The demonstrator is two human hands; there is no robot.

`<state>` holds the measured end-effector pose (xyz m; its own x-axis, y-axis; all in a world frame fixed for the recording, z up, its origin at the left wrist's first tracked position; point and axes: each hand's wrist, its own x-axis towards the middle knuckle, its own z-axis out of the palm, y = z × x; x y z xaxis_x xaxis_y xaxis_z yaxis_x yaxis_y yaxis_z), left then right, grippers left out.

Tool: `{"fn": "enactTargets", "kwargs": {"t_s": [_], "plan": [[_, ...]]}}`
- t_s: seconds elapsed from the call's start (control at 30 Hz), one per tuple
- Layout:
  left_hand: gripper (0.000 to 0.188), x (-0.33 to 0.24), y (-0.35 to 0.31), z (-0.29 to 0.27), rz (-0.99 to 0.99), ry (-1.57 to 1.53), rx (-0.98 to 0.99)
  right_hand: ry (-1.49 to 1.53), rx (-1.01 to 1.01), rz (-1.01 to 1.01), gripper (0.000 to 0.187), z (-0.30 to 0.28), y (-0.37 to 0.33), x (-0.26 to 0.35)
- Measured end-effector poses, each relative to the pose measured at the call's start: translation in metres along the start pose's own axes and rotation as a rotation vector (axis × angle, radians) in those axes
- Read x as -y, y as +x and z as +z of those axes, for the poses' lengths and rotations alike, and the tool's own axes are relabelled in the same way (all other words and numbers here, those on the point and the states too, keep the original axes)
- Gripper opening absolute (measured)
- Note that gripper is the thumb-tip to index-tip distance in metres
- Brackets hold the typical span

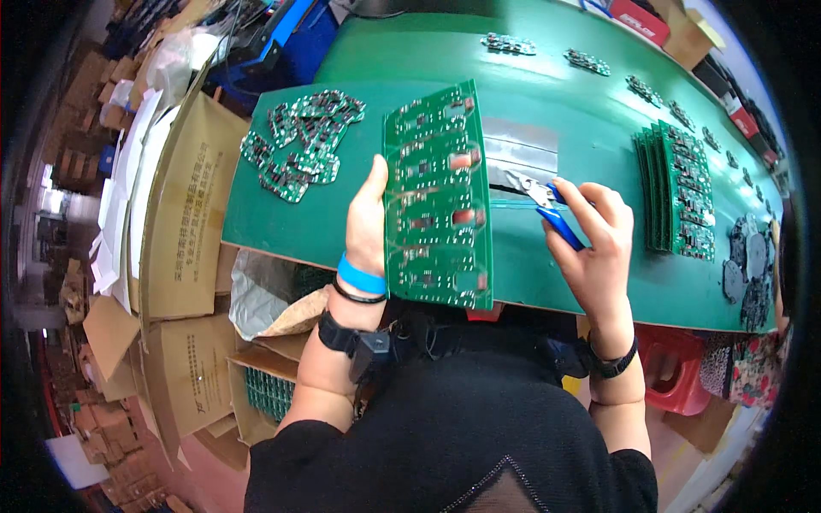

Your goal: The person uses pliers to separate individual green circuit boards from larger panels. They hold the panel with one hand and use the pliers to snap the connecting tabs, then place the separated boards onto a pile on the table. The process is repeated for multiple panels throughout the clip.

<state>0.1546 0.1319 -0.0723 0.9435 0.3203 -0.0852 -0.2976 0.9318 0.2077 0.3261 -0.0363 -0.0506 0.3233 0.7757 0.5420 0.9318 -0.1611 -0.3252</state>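
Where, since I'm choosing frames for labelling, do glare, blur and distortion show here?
Head view: the green table bows along its right side, near the picture's dark rim; head view: pale sheen lies on its far part; head view: brown boxes at lower left look soft, while the blue-handled cutters in the right hand read fairly clearly.

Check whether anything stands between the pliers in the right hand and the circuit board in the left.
Nothing visible does: the right hand holds the blue-handled pliers to the right of the green circuit board in the left hand. The gray sheet behind the pliers appears to lie on the table below.
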Motion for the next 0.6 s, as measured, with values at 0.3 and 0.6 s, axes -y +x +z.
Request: {"fn": "enactTargets", "kwargs": {"t_s": [0.3, 0.6], "plan": [[0.062, 0.017, 0.003, -0.004, 0.012, -0.097, 0.094, -0.074, 0.032, -0.019, 0.052, 0.010, -0.001, 0.002], [0.070, 0.013, 0.000, -0.012, -0.069, -0.092, 0.112, -0.022, 0.312, 0.136, 0.055, -0.023, -0.046, -0.044]]}}
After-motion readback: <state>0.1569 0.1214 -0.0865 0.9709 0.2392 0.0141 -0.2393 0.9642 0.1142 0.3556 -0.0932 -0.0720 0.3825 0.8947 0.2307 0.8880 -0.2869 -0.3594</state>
